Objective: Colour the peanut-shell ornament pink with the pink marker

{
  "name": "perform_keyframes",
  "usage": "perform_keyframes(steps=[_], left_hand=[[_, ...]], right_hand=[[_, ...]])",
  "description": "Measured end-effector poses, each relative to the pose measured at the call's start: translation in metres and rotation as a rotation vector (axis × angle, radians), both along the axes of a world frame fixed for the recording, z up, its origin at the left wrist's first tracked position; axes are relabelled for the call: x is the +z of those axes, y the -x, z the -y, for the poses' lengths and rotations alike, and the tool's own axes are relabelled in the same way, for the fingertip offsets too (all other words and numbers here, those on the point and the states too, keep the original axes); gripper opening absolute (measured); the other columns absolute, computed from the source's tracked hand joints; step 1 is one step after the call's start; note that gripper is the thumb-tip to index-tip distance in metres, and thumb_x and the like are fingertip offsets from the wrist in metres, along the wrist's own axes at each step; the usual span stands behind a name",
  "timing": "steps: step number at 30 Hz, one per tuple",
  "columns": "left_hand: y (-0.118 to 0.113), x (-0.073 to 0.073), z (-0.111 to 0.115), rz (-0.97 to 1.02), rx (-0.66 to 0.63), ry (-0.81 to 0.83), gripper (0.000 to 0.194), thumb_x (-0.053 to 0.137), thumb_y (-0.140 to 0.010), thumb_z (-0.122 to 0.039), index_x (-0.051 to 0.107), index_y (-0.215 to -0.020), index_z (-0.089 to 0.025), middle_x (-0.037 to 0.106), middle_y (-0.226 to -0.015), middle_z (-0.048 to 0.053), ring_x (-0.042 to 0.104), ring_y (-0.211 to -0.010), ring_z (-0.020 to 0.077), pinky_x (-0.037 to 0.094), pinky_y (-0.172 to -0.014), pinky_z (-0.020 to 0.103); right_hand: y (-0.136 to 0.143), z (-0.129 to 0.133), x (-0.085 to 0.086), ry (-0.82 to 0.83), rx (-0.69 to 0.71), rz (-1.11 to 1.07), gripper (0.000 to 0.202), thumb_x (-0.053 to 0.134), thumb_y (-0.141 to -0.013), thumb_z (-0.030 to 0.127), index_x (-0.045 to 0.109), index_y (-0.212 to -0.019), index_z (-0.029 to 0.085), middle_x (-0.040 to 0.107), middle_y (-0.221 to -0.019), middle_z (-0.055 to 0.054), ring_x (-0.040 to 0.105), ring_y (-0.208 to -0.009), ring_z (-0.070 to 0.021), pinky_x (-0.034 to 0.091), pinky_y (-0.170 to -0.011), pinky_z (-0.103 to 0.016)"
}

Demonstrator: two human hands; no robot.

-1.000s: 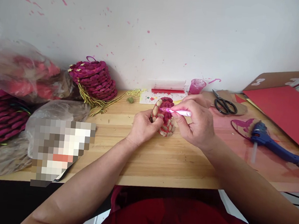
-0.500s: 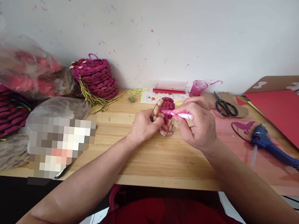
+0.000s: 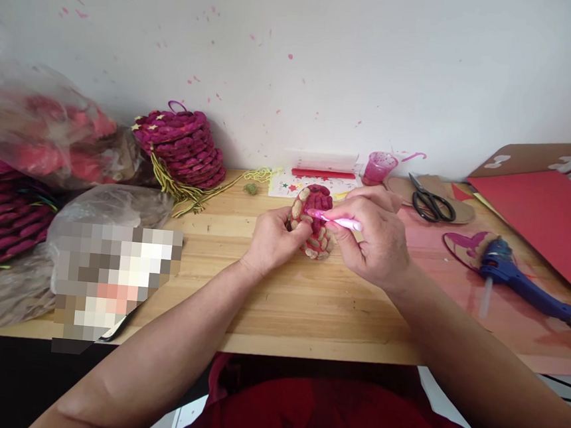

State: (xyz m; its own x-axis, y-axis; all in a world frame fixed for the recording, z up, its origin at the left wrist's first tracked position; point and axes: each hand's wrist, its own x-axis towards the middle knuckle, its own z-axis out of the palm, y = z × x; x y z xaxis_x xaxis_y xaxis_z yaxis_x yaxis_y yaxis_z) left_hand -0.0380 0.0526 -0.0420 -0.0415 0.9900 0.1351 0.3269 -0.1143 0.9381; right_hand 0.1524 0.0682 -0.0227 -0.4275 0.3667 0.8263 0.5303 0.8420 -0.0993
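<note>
My left hand point(image 3: 277, 240) is closed on the left edge of a small craft piece covered in peanut shells point(image 3: 319, 245), held above the table. Its upper right shells are painted magenta, while those on the left and bottom stay tan. Between the thumb and fingers of my right hand point(image 3: 376, 238) is a white-handled paintbrush point(image 3: 348, 224). The brush's pink-coated tip points left and meets the shells near the middle of the piece. My left thumb covers part of the craft piece.
A pink paint cup point(image 3: 380, 168) stands at the back by the wall. Black scissors point(image 3: 433, 205), a blue glue gun point(image 3: 524, 281) and red card point(image 3: 540, 216) lie to the right. On the left are a magenta shell-covered basket-like piece point(image 3: 191, 149), plastic bags point(image 3: 110, 215) and a blurred-out flat object point(image 3: 119, 286).
The brush and my right hand have shifted slightly left and tilted a little. My left hand keeps its hold on the craft piece, nearly still.
</note>
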Motion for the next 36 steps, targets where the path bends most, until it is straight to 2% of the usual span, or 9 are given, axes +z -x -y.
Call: perform_keyframes(steps=[13,19,24,30,36], left_hand=[[0.001,-0.008,-0.005,0.246,-0.048,0.087,0.028,0.074,-0.071,-0.044,0.071,-0.072,-0.016,0.066,-0.066,0.001,0.055,-0.061,0.0148,0.046,-0.061,0.028],[0.000,-0.007,-0.005,0.360,-0.061,0.120,0.027,0.078,-0.070,-0.043,0.072,-0.070,-0.016,0.066,-0.063,0.000,0.050,-0.054,0.0113,0.042,-0.055,0.025],[-0.001,-0.006,-0.004,0.351,-0.052,0.115,0.026,0.079,-0.069,-0.042,0.070,-0.066,-0.017,0.062,-0.058,-0.002,0.046,-0.051,0.0101,0.037,-0.051,0.024],[0.000,-0.007,-0.006,0.386,-0.054,0.119,0.024,0.079,-0.068,-0.040,0.069,-0.066,-0.017,0.061,-0.058,-0.002,0.047,-0.052,0.0106,0.040,-0.053,0.024],[0.000,-0.004,-0.004,0.230,-0.036,0.062,0.025,0.073,-0.072,-0.041,0.067,-0.067,-0.017,0.061,-0.061,-0.001,0.049,-0.057,0.0127,0.041,-0.057,0.026]], right_hand=[[-0.006,-0.008,0.001,0.143,-0.006,-0.215,0.007,0.065,-0.098,0.029,0.068,-0.096,0.023,0.074,-0.089,-0.004,0.067,-0.087,-0.0229,0.049,-0.082,-0.042],[-0.007,-0.011,0.000,0.205,0.036,-0.276,0.005,0.066,-0.099,0.029,0.067,-0.098,0.024,0.074,-0.091,-0.003,0.068,-0.088,-0.0217,0.052,-0.081,-0.040],[-0.006,-0.011,-0.002,0.216,0.041,-0.294,0.006,0.066,-0.099,0.031,0.067,-0.098,0.025,0.073,-0.092,-0.004,0.067,-0.089,-0.0227,0.052,-0.083,-0.042],[-0.007,-0.011,-0.001,0.189,0.010,-0.271,0.006,0.066,-0.098,0.030,0.068,-0.097,0.025,0.073,-0.090,-0.004,0.066,-0.090,-0.0242,0.050,-0.086,-0.044],[-0.003,-0.005,0.002,0.188,0.028,-0.200,0.008,0.064,-0.098,0.030,0.069,-0.097,0.024,0.073,-0.090,-0.004,0.067,-0.091,-0.0243,0.049,-0.085,-0.044]])
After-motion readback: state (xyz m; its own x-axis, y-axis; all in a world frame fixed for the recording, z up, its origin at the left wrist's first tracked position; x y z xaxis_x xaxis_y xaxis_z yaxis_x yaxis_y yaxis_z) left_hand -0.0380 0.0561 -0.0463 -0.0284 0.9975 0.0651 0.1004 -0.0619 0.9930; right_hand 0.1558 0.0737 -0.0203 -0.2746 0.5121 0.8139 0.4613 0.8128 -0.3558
